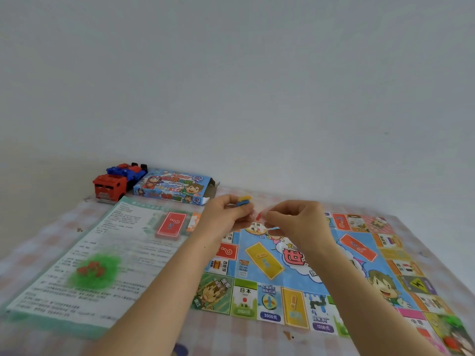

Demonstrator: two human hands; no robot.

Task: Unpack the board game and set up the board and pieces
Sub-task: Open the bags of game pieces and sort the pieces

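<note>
Two small tokens (243,200), yellow and blue, sat pinched in my left hand (226,214), close beside my right hand (298,222), whose fingertips nipped a red piece (259,216), above the unfolded board (270,299). I judged I was sorting pawns; next, each needed setting on a start square. The card deck (171,225) and green houses (95,271) lay on the rule sheet (123,253), box (174,187) behind.

At the left of the frame, just above its middle, you have a red toy truck (110,187) standing at the far edge of the bench (434,255), cab facing you, with a blue and red section behind it near the plain pale wall (231,73). A faded pink-checked cloth (38,247) covers the bench, with a small brown mark (288,335) near the bottom edge.
</note>
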